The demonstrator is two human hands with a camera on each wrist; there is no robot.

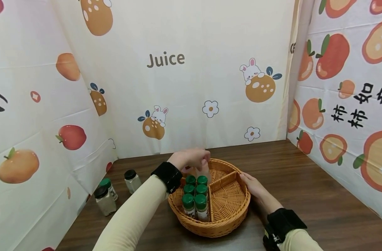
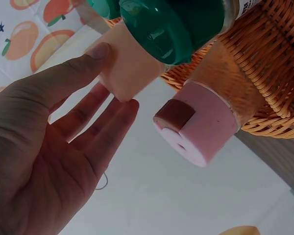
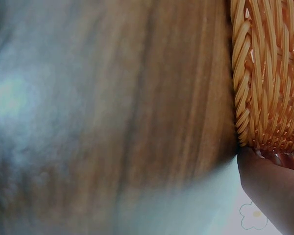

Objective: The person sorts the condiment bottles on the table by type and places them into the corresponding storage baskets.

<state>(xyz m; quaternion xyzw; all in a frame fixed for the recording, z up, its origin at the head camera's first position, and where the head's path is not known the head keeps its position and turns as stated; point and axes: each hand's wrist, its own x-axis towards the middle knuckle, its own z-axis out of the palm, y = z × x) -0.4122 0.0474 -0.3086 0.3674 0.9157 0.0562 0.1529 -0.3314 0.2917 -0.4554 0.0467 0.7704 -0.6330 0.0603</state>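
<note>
As two cream sleeves (image 1: 131,216) reach in from the near edge, each ends at a black wristband (image 1: 168,177). Beyond the near edge of the wooden table (image 1: 328,209) sits a round wicker basket (image 1: 214,230), parted inside by wicker dividers. Along its left side, six bottles with green caps (image 1: 201,201) stand upright in two rows of three, white labels showing on the nearest pair. At the basket's right side is the right hand (image 1: 256,188), its grip clamped on the rim, some fingers hidden by the weave.

Off to the left on the table stand a black-capped jar (image 1: 105,202), a green-capped bottle (image 1: 111,190) just beside it, and, a little farther back, a second black-capped jar (image 1: 132,182).

Past the six green caps, the left hand (image 1: 191,158) bends over the back of the basket. Its grip is drawn together on a peach-coloured cap (image 2: 127,63), thumb on one side and fingertips on the other; a green cap hides most of what lies beneath. Near it, apart from the fingers, is a clear bottle with a pink cap (image 2: 198,122); which compartment holds it I cannot tell.

Farthest off hang printed cloths, the back one (image 1: 184,83) reading "Juice".
</note>
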